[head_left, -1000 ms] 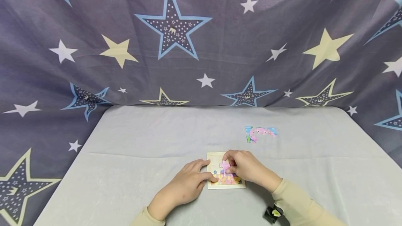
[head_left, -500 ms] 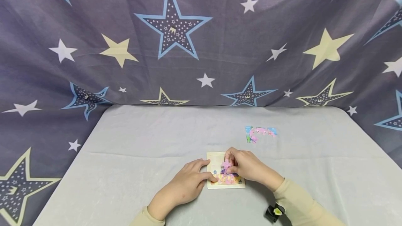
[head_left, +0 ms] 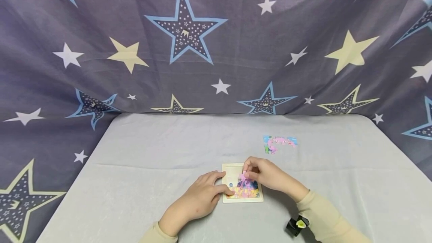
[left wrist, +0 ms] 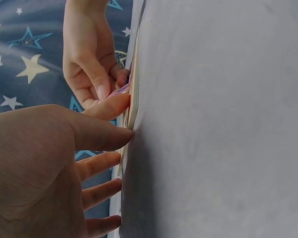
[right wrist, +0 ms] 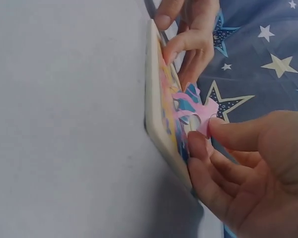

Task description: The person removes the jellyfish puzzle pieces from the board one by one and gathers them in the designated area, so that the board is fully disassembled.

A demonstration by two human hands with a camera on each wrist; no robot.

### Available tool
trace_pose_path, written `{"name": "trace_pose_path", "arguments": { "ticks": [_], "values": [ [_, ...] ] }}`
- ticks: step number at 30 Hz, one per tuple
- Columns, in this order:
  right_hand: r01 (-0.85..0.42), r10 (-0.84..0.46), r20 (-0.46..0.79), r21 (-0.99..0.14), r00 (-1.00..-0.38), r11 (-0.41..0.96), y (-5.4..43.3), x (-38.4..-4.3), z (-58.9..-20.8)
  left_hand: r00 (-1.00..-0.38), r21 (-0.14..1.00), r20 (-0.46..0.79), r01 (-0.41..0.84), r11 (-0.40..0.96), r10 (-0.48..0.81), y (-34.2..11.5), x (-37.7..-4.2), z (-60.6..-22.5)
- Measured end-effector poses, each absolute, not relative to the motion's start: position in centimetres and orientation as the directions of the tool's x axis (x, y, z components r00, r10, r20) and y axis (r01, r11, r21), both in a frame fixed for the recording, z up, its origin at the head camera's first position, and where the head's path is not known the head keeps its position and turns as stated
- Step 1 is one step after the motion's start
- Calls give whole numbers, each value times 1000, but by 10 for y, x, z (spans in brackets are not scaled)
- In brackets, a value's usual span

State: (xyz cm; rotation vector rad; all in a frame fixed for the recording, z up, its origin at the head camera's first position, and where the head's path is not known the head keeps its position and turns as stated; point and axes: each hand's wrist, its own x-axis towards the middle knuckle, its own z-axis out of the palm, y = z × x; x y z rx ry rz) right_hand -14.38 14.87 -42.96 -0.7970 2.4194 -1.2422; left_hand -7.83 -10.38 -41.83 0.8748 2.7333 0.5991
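A small jigsaw puzzle tray [head_left: 244, 200] with a pale wooden rim lies near the table's front. Joined pieces [head_left: 243, 193] in yellow and pink run along its near side. My right hand [head_left: 270, 173] pinches a pink and blue jigsaw puzzle piece [right wrist: 204, 110] between thumb and fingers. The piece stands tilted over the tray, close above the filled row. My left hand [head_left: 199, 196] rests at the tray's left side, a fingertip on the filled row and another at the rim. In the left wrist view its fingers [left wrist: 102, 191] are spread and fairly straight.
Farther back on the grey-covered table [head_left: 168, 141], several pink and blue puzzle pieces [head_left: 269, 145] lie together in an arc. A star-patterned curtain [head_left: 219, 48] hangs behind the table. A small black device [head_left: 294, 227] sits by the right sleeve.
My right hand has shifted slightly right and away from me, its fingers now at the top of the puzzle piece, so more of the tray shows. My left hand has stayed still.
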Motion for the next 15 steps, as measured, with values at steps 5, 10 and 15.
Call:
{"name": "trace_pose_path", "arguments": {
  "ticks": [5, 10, 15],
  "values": [
    [-271, -597, -28, -874, -802, 404, 150, -145, -430, -803, 437, -70, 508, 742, 591, -104, -79, -419],
    [-241, -589, -34, -893, -808, 381, 151, -145, -429, -805, 436, -66, 508, 742, 590, -104, -79, -420],
    [-240, -594, -25, -901, -804, 363, 153, -145, -428, -803, 440, -71, 507, 741, 591, -104, -79, -420]
  ]
}}
